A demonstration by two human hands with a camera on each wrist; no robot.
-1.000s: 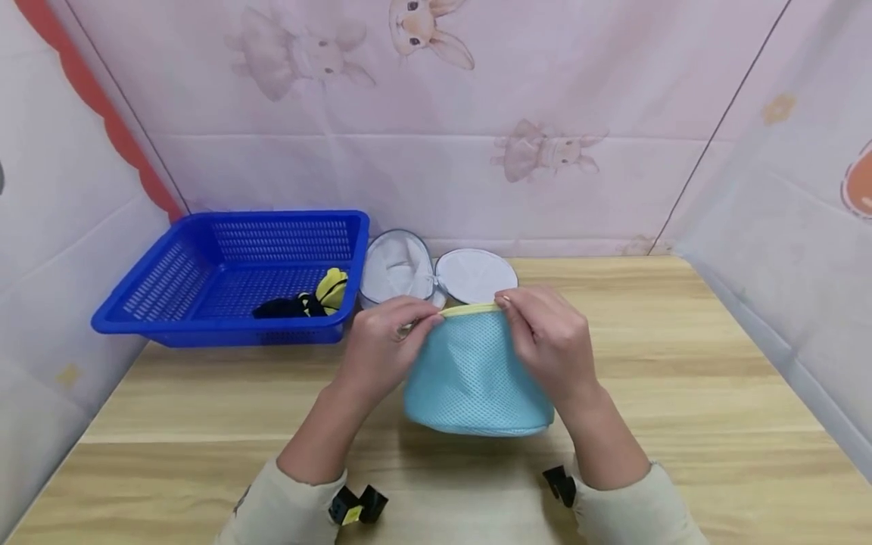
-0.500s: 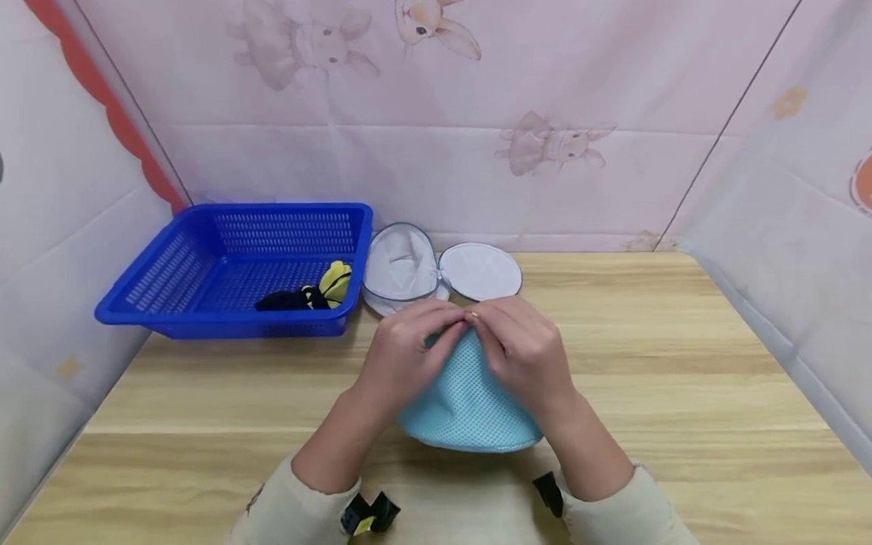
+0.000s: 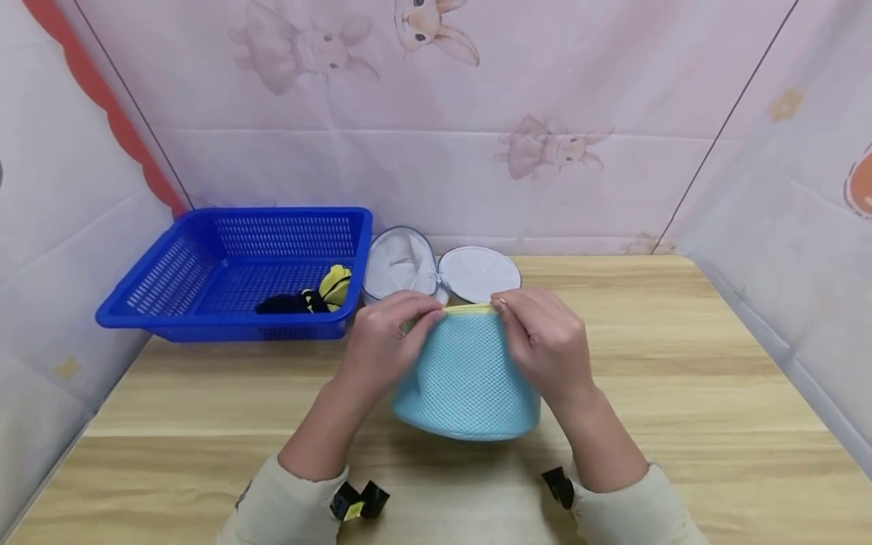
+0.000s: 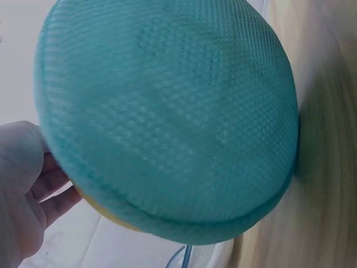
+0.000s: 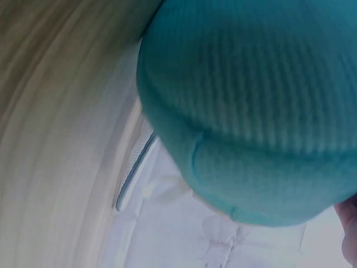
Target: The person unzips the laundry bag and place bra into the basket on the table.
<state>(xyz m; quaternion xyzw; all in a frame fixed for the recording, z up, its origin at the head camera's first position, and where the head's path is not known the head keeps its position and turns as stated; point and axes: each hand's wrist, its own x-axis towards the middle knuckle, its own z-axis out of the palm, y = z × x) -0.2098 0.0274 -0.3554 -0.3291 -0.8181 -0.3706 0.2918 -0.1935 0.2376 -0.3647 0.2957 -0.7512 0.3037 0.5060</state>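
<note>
A turquoise mesh laundry bag (image 3: 473, 378) with a yellow zipper edge hangs between my two hands, tilted so its round base faces me. My left hand (image 3: 388, 341) pinches the yellow edge at its left end. At the other end of that edge, my right hand (image 3: 548, 344) pinches with thumb and fingers. In the left wrist view the round mesh base (image 4: 167, 123) fills most of the picture, with my left fingers partly behind its rim. The right wrist view shows the bag's side (image 5: 262, 178); only a sliver of my right hand (image 5: 350, 229) appears there.
A blue plastic basket (image 3: 225, 329) stands at the back left, holding a black and yellow cloth item (image 3: 334, 288). Beside it, a white mesh bag (image 3: 398, 265) lies with its round lid (image 3: 480, 272) folded open. Fabric walls (image 3: 436, 182) bound the wooden table (image 3: 681, 424).
Half a second ago my hands met at the middle of the zipper edge. Now they have moved apart, with the yellow edge stretched between them, much as one second ago.
</note>
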